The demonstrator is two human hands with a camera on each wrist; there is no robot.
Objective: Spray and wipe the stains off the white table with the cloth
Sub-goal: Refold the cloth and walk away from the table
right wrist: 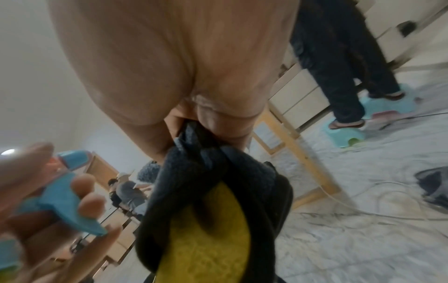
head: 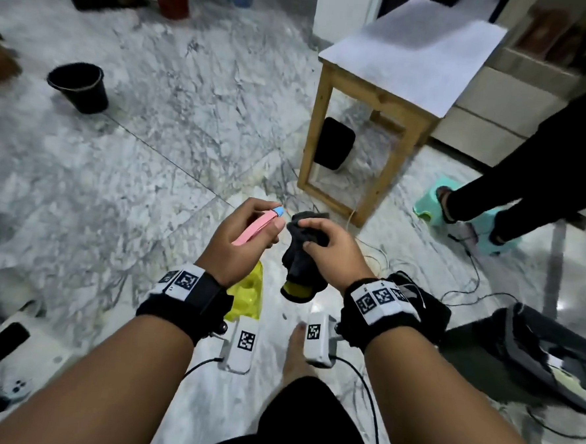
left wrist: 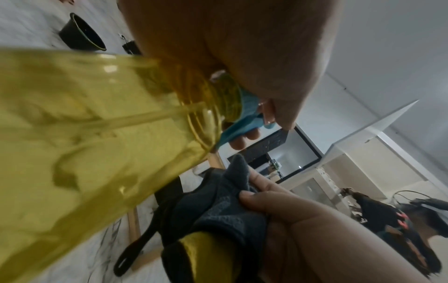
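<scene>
Dark grey cloth point(head: 306, 238) with a yellow underside, bunched and hanging from the right hand point(head: 334, 250), pinched between thumb and curled fingers near its top edge, yellow patch at the bottom of the hanging fold. Just beside it, nearly touching, the yellow translucent spray bottle point(head: 246, 294) gripped by the left hand point(head: 240, 239): fingers wrapped round the pink spray head with blue nozzle point(head: 278, 210), fingertips resting on the blue trigger point(right wrist: 65, 203) as seen from the right wrist, bottle body hanging down below the wrist. Both forearms stretched forward and held close together at mid-frame, palms turned inward toward each other, each wrist strapped with a black band carrying white marker tags. White table point(head: 415, 57) on light wooden legs well apart from both hands, up and to the right, over the grey marbled floor point(head: 153, 127). Black bucket point(head: 78, 87) far to the left. Another person's dark-trousered legs point(head: 513, 180) on a turquoise step stool point(head: 426, 207) to the right of the table, cables trailing across the floor nearby
</scene>
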